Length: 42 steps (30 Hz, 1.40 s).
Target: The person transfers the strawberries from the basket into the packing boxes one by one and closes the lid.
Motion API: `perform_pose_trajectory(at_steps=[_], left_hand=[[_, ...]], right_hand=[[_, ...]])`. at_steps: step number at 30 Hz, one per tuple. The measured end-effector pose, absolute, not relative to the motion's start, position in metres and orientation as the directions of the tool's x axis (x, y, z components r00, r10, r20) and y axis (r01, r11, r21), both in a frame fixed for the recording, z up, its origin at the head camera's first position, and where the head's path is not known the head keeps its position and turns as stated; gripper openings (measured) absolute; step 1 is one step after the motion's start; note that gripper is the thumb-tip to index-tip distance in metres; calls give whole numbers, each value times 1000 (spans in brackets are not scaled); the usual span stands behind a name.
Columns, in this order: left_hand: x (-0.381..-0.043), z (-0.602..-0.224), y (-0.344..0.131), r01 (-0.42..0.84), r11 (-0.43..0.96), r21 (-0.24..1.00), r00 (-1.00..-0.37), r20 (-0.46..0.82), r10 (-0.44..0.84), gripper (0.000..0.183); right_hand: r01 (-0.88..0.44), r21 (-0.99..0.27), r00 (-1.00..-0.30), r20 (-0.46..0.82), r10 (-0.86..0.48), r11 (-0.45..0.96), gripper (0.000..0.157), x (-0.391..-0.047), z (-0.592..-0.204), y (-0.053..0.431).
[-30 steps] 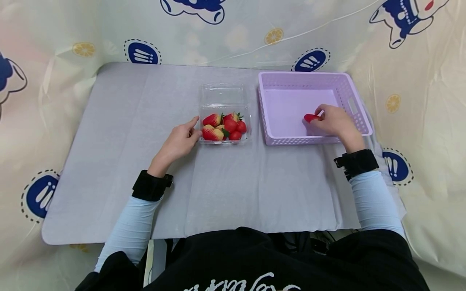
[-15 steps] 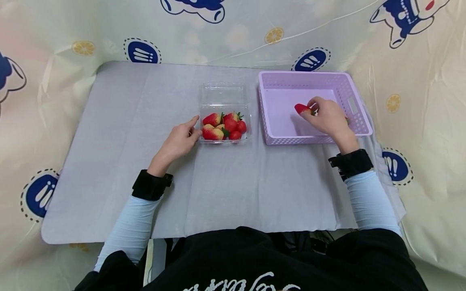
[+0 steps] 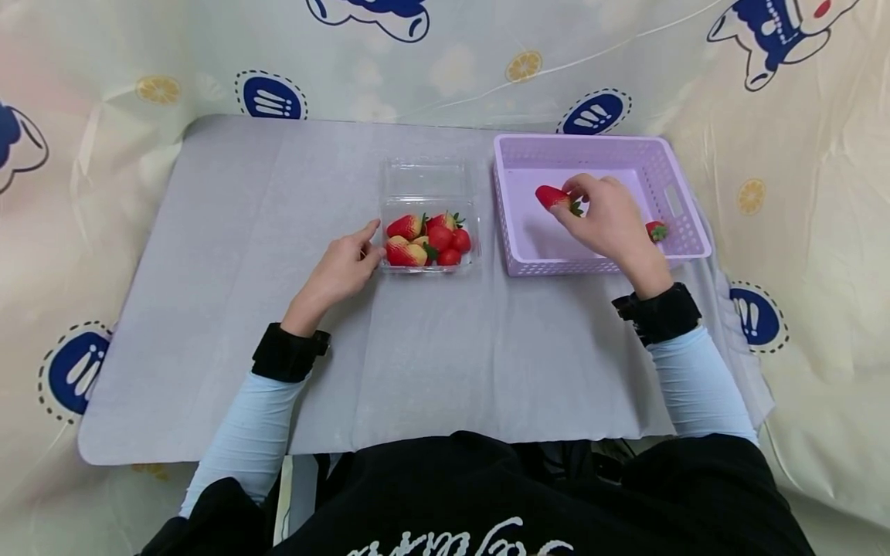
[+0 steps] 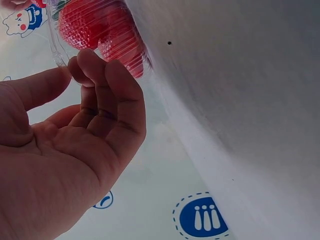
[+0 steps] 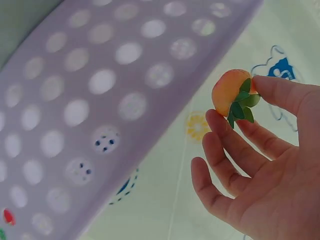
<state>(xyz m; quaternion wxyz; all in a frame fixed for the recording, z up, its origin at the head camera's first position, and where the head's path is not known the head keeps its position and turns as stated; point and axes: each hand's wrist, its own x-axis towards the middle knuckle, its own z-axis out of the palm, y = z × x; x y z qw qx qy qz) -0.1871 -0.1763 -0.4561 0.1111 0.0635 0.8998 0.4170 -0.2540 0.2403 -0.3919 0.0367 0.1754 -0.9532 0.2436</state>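
Observation:
My right hand (image 3: 606,220) pinches a red strawberry (image 3: 552,197) with green leaves, above the purple basket (image 3: 511,266). In the right wrist view thumb and fingertips hold this strawberry near its leafy end, and the other fingers are loosely bent. Another strawberry (image 3: 656,231) lies at the basket's right side. An open clear plastic box (image 3: 429,185) stands left of the basket, lid flipped back, with several strawberries (image 3: 439,239) in its base. At the box's left edge is my left hand (image 3: 341,266); the left wrist view has its thumb and curled fingers pinching the clear rim (image 4: 57,47).
Both containers stand on a table (image 3: 278,193) under a grey cloth. The basket has perforated walls (image 5: 100,80). A patterned curtain (image 3: 445,69) surrounds the table at the back and sides. The person's body is at the front edge.
My right hand has lifted the strawberry and carried it left across the basket. The strawberry lying at the basket's right has come into view. My left hand and the box have stayed put.

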Motion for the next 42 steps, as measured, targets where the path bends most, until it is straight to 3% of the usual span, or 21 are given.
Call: perform_pose_trajectory(at_steps=[36,42], left_hand=[[-187,-456,-176,29,649,760,-966,-145,214,62],[-187,-456,-176,28,641,767,-968,-138,208,61]], right_hand=[[-566,-440,-820,211,-532,697,27,-250,-409,172],[-597,-423,-795,201,-572,681,32,-247,-412,159]])
